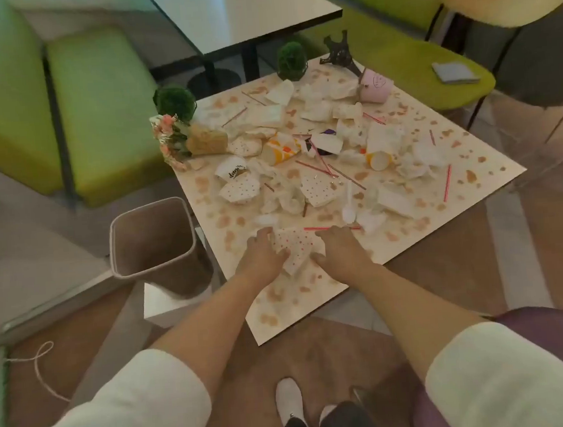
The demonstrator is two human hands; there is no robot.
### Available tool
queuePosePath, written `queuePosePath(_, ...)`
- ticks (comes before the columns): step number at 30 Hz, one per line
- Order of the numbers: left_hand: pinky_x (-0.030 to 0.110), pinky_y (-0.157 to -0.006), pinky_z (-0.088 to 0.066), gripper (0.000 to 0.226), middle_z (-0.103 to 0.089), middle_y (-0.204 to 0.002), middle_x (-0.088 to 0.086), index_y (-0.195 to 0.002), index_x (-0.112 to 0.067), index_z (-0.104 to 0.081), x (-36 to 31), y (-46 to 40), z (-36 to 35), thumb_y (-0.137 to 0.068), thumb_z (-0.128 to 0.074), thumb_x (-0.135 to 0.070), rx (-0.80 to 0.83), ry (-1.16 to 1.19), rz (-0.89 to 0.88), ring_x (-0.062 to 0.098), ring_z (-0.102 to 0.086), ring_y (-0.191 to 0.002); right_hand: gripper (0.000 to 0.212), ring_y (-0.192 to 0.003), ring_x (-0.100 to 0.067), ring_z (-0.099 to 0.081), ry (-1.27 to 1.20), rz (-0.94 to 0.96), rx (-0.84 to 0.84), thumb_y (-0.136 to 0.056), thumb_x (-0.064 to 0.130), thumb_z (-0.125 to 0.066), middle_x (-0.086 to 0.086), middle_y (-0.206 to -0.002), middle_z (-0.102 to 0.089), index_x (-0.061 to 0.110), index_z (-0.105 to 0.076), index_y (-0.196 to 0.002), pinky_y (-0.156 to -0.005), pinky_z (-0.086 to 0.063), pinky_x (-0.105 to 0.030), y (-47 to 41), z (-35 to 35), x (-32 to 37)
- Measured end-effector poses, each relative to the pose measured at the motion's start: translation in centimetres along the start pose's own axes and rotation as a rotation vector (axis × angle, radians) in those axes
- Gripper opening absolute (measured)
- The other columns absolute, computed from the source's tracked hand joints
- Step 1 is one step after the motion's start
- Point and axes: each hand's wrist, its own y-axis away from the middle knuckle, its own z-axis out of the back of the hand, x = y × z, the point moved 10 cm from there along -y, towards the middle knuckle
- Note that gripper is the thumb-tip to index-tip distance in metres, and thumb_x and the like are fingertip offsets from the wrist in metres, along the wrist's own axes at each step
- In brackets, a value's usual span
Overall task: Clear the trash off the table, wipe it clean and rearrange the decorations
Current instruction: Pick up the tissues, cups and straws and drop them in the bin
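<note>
Clearly light and floppy, the wrapper (296, 250) bunches easily; left hand (259, 253) and right hand (337, 247) grip its edges.

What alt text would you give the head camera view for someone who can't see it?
Two bare hands, left hand and right hand, hold a crumpled white paper napkin with red dots at the near edge of a stained white square table littered with napkins, cups and straws. An open grey plastic bin stands left of the table.
</note>
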Motion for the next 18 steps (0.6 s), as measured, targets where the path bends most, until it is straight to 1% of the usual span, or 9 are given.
queuePosePath(2, 0.046, -0.091, -0.051, 0.062, -0.036, -0.141, 0.011, -0.146, -0.027, -0.027, 0.3, -0.7, -0.1, -0.094, -0.058, -0.039, -0.011, -0.029, 0.041, 0.03, -0.056, -0.109, 0.061, -0.138, -0.028, -0.028, -0.026, -0.019, 0.017, -0.099, 0.039, -0.05, -0.01, -0.148, -0.039, 0.011, -0.031, -0.15, -0.111, -0.028, -0.036, -0.9, -0.6, -0.2)
queuePosePath(6, 0.046, -0.091, -0.05, 0.057, -0.04, -0.136, 0.009, -0.143, -0.025, -0.031, 0.9, -1.7, -0.7, -0.094, -0.057, -0.037, -0.037, -0.056, 0.069, 0.029, -0.056, -0.109, 0.066, -0.139, -0.03, -0.024, -0.063, -0.026, 0.06, -0.098, 0.037, -0.051, -0.008, -0.152, -0.035, 0.012, -0.023, -0.153, -0.112, -0.029, -0.038, -2.6, -2.1, -0.2)
queuePosePath(9, 0.045, -0.09, -0.05, 0.054, -0.045, -0.131, 0.006, -0.141, -0.024, -0.035, 0.9, -2.6, -0.7, -0.094, -0.058, -0.034, -0.087, -0.055, 0.052, 0.025, -0.057, -0.11, 0.066, -0.138, -0.031, -0.025, -0.1, -0.057, 0.082, -0.098, 0.037, -0.051, -0.009, -0.15, -0.037, 0.012, -0.024, -0.153, -0.11, -0.03, -0.038, -3.8, -2.9, -0.6)
queuePosePath(11, 0.043, -0.089, -0.051, 0.049, -0.049, -0.127, 0.003, -0.138, -0.026, -0.039, 0.8, -3.1, -0.8, -0.093, -0.06, -0.033, -0.107, -0.009, 0.07, 0.021, -0.057, -0.108, 0.061, -0.133, -0.031, -0.029, -0.101, -0.054, 0.082, -0.098, 0.036, -0.05, -0.009, -0.145, -0.042, 0.014, -0.029, -0.152, -0.107, -0.032, -0.038, -4.7, -3.0, -0.6)
queuePosePath(13, 0.042, -0.087, -0.052, 0.041, -0.051, -0.122, 0.001, -0.131, -0.028, -0.046, 0.9, -3.4, -1.0, -0.093, -0.061, -0.032, -0.133, 0.028, 0.083, 0.018, -0.058, -0.102, 0.053, -0.127, -0.031, -0.034, -0.115, -0.049, 0.086, -0.098, 0.034, -0.05, -0.01, -0.138, -0.046, 0.015, -0.038, -0.146, -0.102, -0.033, -0.036, -5.2, -3.1, -0.5)
queuePosePath(16, 0.039, -0.081, -0.054, 0.029, -0.052, -0.114, -0.002, -0.122, -0.027, -0.051, 0.8, -3.5, -0.8, -0.094, -0.059, -0.031, -0.193, 0.053, 0.088, 0.014, -0.059, -0.092, 0.044, -0.125, -0.029, -0.037, -0.287, -0.115, 0.063, -0.096, 0.031, -0.052, -0.006, -0.128, -0.053, 0.019, -0.05, -0.138, -0.097, -0.031, -0.031, -6.2, -2.9, -1.0)
queuePosePath(18, 0.035, -0.08, -0.052, 0.023, -0.053, -0.112, -0.002, -0.118, -0.027, -0.052, 0.7, -3.5, -0.2, -0.095, -0.057, -0.028, -0.231, 0.087, 0.092, 0.012, -0.057, -0.091, 0.036, -0.123, -0.024, -0.036, -0.418, -0.134, 0.03, -0.094, 0.029, -0.054, -0.004, -0.117, -0.057, 0.02, -0.059, -0.129, -0.096, -0.029, -0.027, -6.7, -2.2, -1.1)
